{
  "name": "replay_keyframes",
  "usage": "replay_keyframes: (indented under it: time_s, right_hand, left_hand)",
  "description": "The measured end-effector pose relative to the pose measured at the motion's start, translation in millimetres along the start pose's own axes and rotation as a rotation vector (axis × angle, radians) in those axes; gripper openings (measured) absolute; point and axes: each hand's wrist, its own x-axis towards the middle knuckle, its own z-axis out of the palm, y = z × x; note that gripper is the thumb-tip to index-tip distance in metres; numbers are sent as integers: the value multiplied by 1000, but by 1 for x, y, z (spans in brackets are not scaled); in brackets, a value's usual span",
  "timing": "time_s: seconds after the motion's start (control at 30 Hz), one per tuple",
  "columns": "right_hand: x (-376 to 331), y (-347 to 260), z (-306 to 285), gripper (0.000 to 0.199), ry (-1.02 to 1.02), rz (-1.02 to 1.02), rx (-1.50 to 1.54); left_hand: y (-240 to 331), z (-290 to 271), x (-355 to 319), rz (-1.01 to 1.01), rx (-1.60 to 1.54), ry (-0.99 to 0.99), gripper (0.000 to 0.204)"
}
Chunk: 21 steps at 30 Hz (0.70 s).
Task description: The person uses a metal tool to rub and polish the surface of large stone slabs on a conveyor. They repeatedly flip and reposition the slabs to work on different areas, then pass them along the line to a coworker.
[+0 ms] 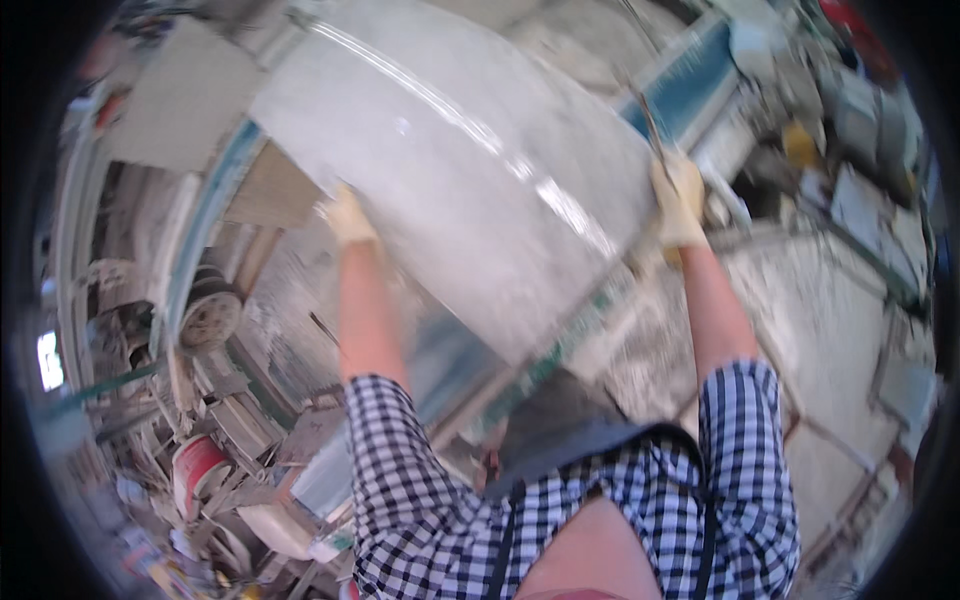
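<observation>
While both gloved hands reach forward, the left hand (347, 215) grips the slab (450, 170) at its left edge and the right hand (678, 205) clasps its right edge, fingers clenched. Below the slab lies a dusty tabletop (800, 300); a red reel (197, 465) sits lower left.

one large pale stone slab (470, 190), tilted across frame. two gloved hands on it: left hand (349, 217) at one edge, right hand (678, 200) at opposite edge. two yellow gloves. two checkered sleeves (400, 470). one grey wheel (208, 318) at left. one red-and-white drum (197, 466) lower left. one blue-edged machine rail (690, 85) upper right. clutter at left too blurred to count.
</observation>
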Motion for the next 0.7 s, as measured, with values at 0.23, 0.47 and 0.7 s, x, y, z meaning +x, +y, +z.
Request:
replay_keyframes:
  time_s: [0.23,0.47,0.7]
  right_hand:
    - [-28,-2,-69,37,-102,655,537]
    - [-169,54,-136,38,37,722,709]
    - [-309,50,-128,37,91,1048,589]
  left_hand:
    - [-10,5,16,-219,-161,-90,65]
    - [4,2,9,-213,21,-58,65]
    - [-43,14,60,281,694,-246,73]
